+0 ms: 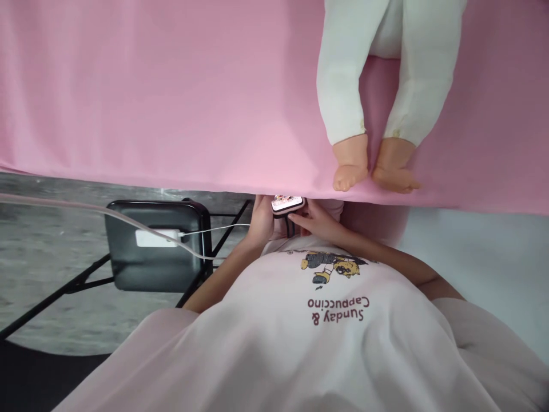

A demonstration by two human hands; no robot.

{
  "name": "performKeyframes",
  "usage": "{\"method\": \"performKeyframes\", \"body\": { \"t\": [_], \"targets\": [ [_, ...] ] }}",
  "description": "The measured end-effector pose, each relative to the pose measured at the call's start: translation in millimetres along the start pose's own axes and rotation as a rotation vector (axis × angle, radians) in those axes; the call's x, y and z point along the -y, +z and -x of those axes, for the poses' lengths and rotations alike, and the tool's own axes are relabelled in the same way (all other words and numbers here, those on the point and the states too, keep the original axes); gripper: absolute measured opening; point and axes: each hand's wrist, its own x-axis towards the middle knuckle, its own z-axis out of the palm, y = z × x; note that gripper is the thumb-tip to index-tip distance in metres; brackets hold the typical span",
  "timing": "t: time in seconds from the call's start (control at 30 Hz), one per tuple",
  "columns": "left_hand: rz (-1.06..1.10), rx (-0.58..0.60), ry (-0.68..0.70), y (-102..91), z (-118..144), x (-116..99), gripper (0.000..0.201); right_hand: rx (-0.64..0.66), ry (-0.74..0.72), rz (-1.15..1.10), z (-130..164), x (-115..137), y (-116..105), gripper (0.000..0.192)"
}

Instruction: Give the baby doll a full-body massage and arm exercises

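Observation:
Close to my body, just below the edge of the pink-covered surface, I hold a small phone with a lit screen in both hands. My left hand wraps its left side. My right hand grips the right side, with fingers laid along the phone's lower edge. Something dark hangs under the phone between my hands; what it is cannot be told. A doll in white clothes lies on the pink cover, its bare feet near the edge, just above and right of my hands.
A black chair stands to my left on a grey floor, with a white charger on its seat and a white cable running toward my hands. A pale tube crosses above the chair. My white printed shirt fills the foreground.

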Motion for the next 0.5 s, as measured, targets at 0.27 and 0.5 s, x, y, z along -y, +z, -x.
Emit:
{"method": "performKeyframes", "body": {
  "t": [0.27,0.5],
  "targets": [
    [-0.155,-0.029,0.056,-20.3,5,15,0.035,-0.077,0.036,0.099,1,4,-5,0.023],
    [-0.250,0.195,0.074,-18.7,17,9,0.057,-0.236,-0.165,0.268,1,12,-12,0.033]
  ]
}}
